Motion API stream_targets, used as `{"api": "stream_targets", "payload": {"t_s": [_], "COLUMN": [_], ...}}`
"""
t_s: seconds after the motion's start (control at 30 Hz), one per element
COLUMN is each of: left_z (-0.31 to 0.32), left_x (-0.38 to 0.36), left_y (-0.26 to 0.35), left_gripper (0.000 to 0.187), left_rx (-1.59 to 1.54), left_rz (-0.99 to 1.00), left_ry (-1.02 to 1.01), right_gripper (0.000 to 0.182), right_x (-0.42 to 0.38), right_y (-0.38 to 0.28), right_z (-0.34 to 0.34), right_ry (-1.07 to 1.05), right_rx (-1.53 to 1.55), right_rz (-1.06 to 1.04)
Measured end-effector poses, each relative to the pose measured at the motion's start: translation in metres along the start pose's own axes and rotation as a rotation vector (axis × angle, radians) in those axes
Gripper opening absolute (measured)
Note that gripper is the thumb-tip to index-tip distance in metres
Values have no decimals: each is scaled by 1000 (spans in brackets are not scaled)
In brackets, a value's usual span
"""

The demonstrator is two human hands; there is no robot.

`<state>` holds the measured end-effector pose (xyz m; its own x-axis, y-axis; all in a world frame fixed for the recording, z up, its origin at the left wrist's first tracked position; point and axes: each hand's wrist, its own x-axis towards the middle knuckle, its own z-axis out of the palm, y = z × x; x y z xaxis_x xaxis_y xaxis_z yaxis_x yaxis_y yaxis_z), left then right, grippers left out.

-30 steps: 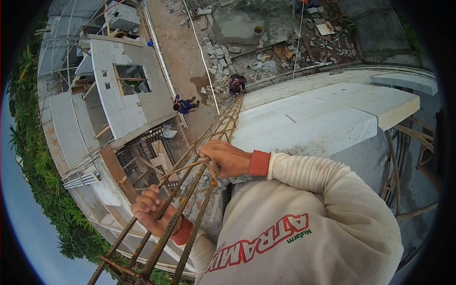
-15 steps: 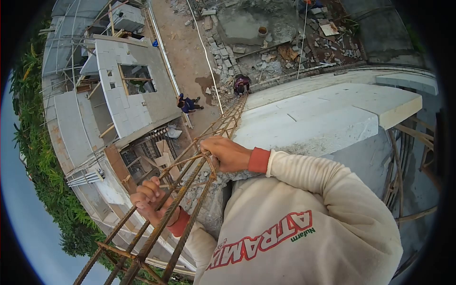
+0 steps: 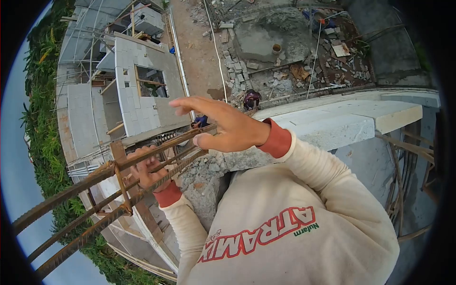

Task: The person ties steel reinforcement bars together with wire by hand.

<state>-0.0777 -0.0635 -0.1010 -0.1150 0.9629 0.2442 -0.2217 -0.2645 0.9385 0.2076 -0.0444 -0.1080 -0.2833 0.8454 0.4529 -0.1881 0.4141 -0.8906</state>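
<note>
A long cage of rusty ribbed rebar [image 3: 102, 176], tied with square stirrups, runs from the lower left towards the middle and down past the wall edge. My left hand [image 3: 146, 167] is among its bars with fingers curled round one of them; bars partly cover the hand. My right hand [image 3: 230, 124] hovers over the cage's far part, fingers stretched out and thumb apart, holding nothing. Both wrists show red cuffs on cream sleeves. Beneath the cage, close to my body, is a rough broken concrete top [image 3: 202, 178].
Pale block wall [image 3: 327, 128] extends to the right at height. Far below, one person [image 3: 251, 99] is by the wall's foot and another [image 3: 200, 122] is partly hidden behind my right hand. A block building [image 3: 142, 111] with a window opening stands left; rubble [image 3: 237, 71] lies on the ground.
My right hand has let go of the cage and opened above it. The cage has turned, its near end now higher and further left. My left hand stays at the bars.
</note>
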Motion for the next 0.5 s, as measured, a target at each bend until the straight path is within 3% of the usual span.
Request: {"api": "stream_targets", "payload": {"t_s": [0.03, 0.13, 0.2, 0.33, 0.37, 0.47, 0.5], "left_z": [17, 10, 23, 20, 21, 3, 13], "left_x": [-4, 1, -4, -9, -11, -9, -11], "left_y": [6, -2, 9, -5, -3, -24, -17], "left_gripper": [9, 15, 22, 12, 11, 10, 12], "left_rx": [3, 55, -10, -51, -56, -20, -22], "left_rz": [-38, 69, -38, 25, -5, 25, -16], "left_ry": [173, -27, -1, 31, 79, 111, 134], "right_gripper": [82, 88, 90, 95, 74, 51, 41], "right_x": [12, 31, 35, 39, 41, 45, 47], "right_y": [-14, -63, -79, -90, -86, -98, -104], "right_z": [3, 20, 37, 64, 72, 73, 79], "right_ry": [1, -95, -45, 64, 222, 197, 276], "right_rx": [41, -47, -127, -148, -206, -237, -209], "right_rz": [-78, -232, -280, -215, -328, -161, -176]}}
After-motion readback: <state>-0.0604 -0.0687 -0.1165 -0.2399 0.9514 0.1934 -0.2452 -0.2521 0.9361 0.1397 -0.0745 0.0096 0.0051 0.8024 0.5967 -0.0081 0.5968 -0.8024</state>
